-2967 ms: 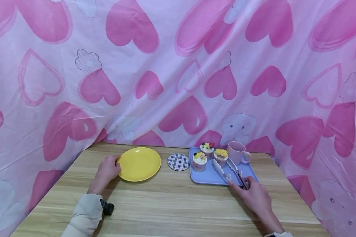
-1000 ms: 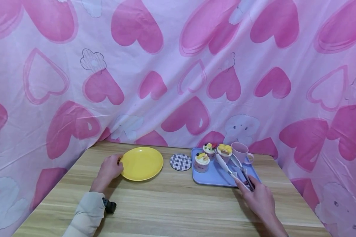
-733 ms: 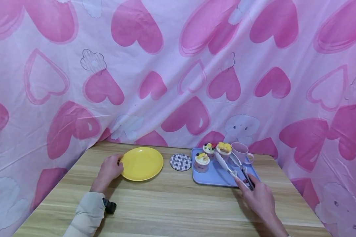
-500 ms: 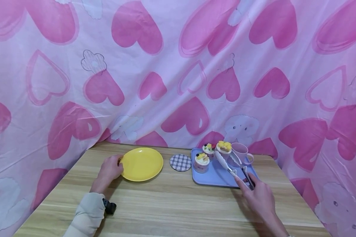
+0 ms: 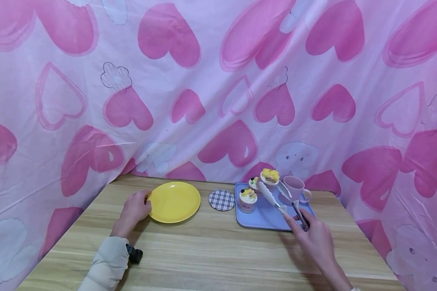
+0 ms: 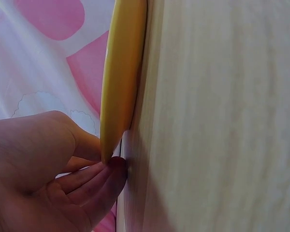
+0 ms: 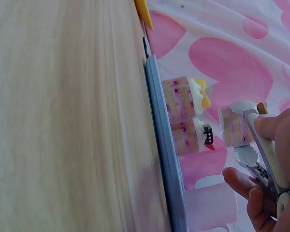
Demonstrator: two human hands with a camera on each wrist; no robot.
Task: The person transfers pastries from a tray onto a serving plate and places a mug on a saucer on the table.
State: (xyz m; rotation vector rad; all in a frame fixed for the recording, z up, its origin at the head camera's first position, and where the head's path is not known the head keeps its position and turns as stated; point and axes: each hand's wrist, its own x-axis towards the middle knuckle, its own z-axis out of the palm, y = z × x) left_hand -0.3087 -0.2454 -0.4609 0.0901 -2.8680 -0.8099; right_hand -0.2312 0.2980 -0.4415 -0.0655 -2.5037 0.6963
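Note:
My left hand (image 5: 133, 210) pinches the left rim of a yellow plate (image 5: 173, 202), thumb above and fingers under the edge in the left wrist view. My right hand (image 5: 316, 236) grips a pair of tongs (image 5: 273, 199), whose white tips clasp a dessert cup (image 5: 270, 178) topped with yellow fruit. In the right wrist view that dessert cup (image 7: 233, 126) hangs clear of the blue tray (image 7: 160, 130). Two other dessert cups stand on the tray: a front one (image 5: 247, 201) with cream and fruit, and a rear one (image 5: 254, 183) partly hidden.
A pink mug (image 5: 293, 187) stands at the tray's back right, its handle to the right. Between plate and tray lies a round checked coaster (image 5: 221, 200). A pink heart-patterned cloth (image 5: 211, 101) hangs behind the wooden table (image 5: 204, 254).
The tongs have closed on the yellow-topped dessert cup, and my right hand has lifted it up and slightly left off the tray. My left hand keeps its hold on the plate.

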